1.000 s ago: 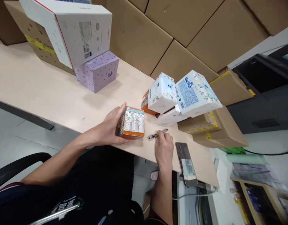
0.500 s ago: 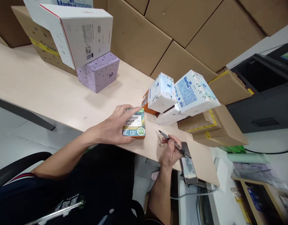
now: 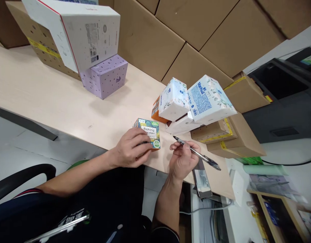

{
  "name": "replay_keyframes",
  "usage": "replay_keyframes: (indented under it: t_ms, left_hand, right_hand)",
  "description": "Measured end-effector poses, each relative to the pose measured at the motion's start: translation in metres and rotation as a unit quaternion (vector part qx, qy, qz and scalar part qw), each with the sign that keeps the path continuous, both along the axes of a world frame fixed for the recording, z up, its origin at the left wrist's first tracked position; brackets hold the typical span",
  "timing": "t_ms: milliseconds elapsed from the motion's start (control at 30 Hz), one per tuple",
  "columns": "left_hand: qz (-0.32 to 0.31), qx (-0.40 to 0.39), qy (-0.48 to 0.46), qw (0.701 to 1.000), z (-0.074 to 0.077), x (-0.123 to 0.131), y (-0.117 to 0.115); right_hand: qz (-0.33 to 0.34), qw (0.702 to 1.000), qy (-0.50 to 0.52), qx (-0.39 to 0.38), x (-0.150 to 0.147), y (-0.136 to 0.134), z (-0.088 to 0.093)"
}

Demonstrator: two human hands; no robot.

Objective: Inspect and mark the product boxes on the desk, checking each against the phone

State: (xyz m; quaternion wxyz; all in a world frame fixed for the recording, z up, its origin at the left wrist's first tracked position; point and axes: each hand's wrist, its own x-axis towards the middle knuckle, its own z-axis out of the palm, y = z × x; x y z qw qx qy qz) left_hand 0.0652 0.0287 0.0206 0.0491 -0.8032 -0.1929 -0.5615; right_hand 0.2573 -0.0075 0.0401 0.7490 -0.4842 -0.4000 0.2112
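A small blue-and-yellow Binking carton [image 3: 148, 123] lies near the table's front edge, its printed face up. My left hand [image 3: 132, 147] is closed over the carton's near left corner. The fingers are curled across its face; the thumb is hidden. To the right, my right hand [image 3: 183, 161] grips a pen [image 3: 206, 159] between thumb and fingers. The pen's dark tip points left toward the carton without touching it. Just beyond the right hand, a phone [image 3: 202, 184] lies at the table edge.
White Manhua tissue packs [image 3: 207, 99] stand on other boxes behind my hands, with an orange box [image 3: 156, 109] beside them. At the back left, a white box [image 3: 97, 37] rests on a purple box [image 3: 110, 79]. Large cardboard cartons [image 3: 147, 40] line the back.
My left hand has shifted from spanning the carton to curled fingers at its near left corner, and more of the print shows. In my right hand the pen now lies flatter.
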Motion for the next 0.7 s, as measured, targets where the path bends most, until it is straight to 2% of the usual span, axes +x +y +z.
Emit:
replay_keyframes:
  t_ms: [100,167,300,467,700]
  left_hand:
    - [0.008,0.033,0.001,0.999,-0.002,0.002,-0.005]
    - [-0.003,0.056,-0.005,0.998,-0.003,0.001,-0.006]
    - [0.0,0.056,-0.015,0.998,-0.002,-0.002,-0.007]
    - [0.004,0.038,-0.021,0.999,0.0,0.0,-0.007]
    - [0.004,0.027,-0.02,0.999,-0.001,-0.001,-0.008]
  right_hand:
    - [0.066,0.998,-0.003,0.026,-0.021,0.005,0.02]
    - [0.105,0.994,-0.025,0.006,-0.033,0.008,0.027]
    - [0.148,0.982,-0.109,-0.038,-0.044,0.017,0.024]
    - [0.169,0.946,-0.27,-0.054,-0.044,0.025,0.021]
    - [0.172,0.938,-0.297,-0.049,-0.044,0.025,0.024]
